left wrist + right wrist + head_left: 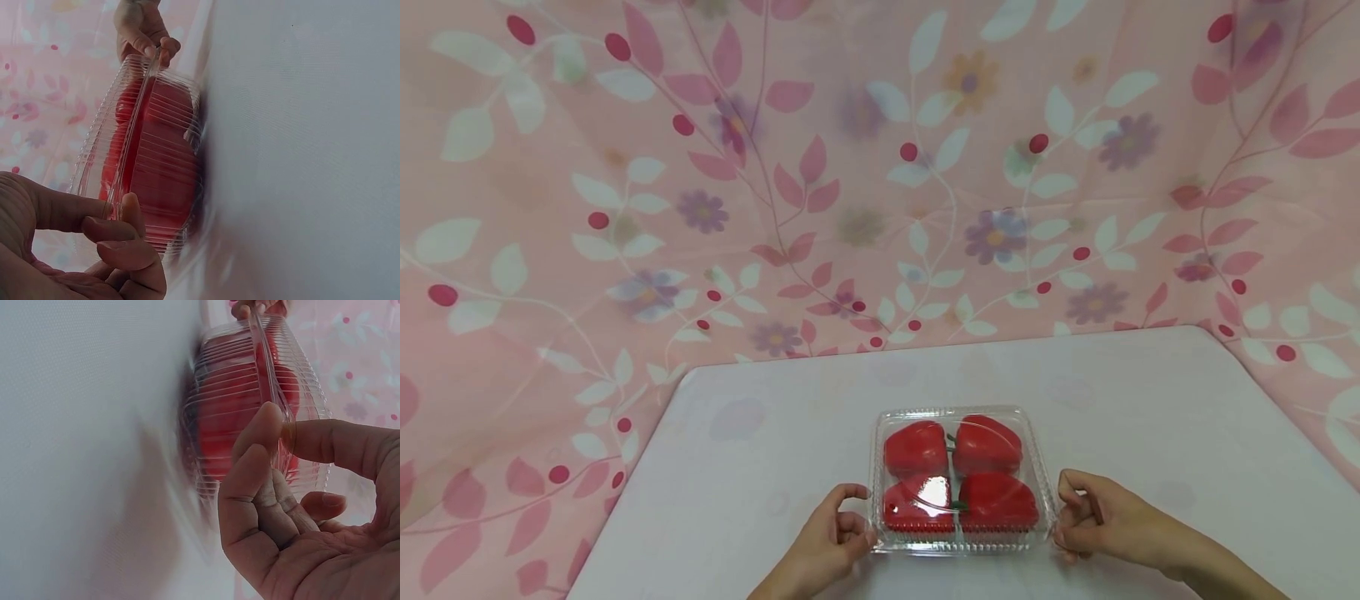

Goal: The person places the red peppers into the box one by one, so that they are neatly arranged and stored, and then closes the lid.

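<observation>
A clear plastic clamshell box [958,547] sits on the white table in the head view, with its lid down over several red bell peppers [988,446] with green stems. My left hand [831,533] pinches the box's rim near the front left corner. At the front right corner, my right hand [1097,518] pinches the rim between thumb and curled fingers. The left wrist view shows the ridged side wall [165,150] of the box close to the table. In the right wrist view the fingertips [265,422] press against the rim.
The white tabletop [760,475] spreads out around the box, its rounded far corners in sight. Pink cloth [850,200] printed with leaves and flowers hangs behind the table and along both sides.
</observation>
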Tool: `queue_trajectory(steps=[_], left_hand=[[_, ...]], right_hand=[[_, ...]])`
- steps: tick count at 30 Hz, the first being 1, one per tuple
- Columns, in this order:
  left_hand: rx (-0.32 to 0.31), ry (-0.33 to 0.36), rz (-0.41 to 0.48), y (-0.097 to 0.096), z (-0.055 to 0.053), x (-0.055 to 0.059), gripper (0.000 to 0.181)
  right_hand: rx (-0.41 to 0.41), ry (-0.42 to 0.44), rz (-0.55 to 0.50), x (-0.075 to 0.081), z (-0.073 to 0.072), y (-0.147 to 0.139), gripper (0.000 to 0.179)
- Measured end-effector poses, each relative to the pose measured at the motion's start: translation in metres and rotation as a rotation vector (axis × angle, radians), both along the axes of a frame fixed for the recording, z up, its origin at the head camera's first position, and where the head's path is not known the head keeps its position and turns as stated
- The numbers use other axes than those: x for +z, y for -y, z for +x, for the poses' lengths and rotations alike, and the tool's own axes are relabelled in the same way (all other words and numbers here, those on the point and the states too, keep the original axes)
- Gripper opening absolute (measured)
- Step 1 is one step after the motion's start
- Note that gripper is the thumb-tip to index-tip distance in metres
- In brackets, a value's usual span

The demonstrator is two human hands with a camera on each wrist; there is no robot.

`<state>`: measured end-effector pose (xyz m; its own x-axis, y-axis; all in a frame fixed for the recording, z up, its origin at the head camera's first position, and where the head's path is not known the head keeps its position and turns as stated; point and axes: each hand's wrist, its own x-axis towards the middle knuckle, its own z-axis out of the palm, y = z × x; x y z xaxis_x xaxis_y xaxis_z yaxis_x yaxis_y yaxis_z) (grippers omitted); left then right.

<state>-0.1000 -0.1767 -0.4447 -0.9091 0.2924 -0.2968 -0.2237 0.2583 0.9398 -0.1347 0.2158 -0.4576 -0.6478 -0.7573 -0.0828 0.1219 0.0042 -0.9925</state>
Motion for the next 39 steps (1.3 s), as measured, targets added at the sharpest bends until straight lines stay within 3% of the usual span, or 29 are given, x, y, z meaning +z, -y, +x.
queue_trajectory(steps=[5,9,17,22,27,35,39], left_hand=[[0.034,0.061,0.020,-0.0006,-0.0007,0.0012,0.053],[0.036,0.070,-0.007,-0.0008,-0.0006,0.0019,0.052],[0.013,0.060,-0.036,0.0022,0.0034,0.0022,0.047],[0.021,0.081,-0.017,0.0025,0.0050,0.0026,0.044],[0.027,0.107,0.013,0.0030,0.0048,0.0029,0.043],[0.052,0.148,0.075,0.0025,0.0038,0.0009,0.045],[0.061,0.154,0.073,0.0022,0.0030,0.0004,0.047]], right_hand=[[-0.009,0.022,-0.030,-0.0006,0.0006,0.0003,0.037],[-0.006,0.045,-0.045,-0.0014,0.0003,-0.0010,0.035],[-0.066,0.038,0.082,0.0010,0.0033,-0.0058,0.024],[-0.063,0.098,0.105,0.0026,0.0035,-0.0047,0.026],[-0.037,0.124,0.063,0.0014,0.0029,-0.0032,0.030],[-0.079,0.156,0.032,-0.0017,0.0032,-0.0018,0.039],[-0.089,0.186,0.019,-0.0011,0.0038,-0.0009,0.034]])
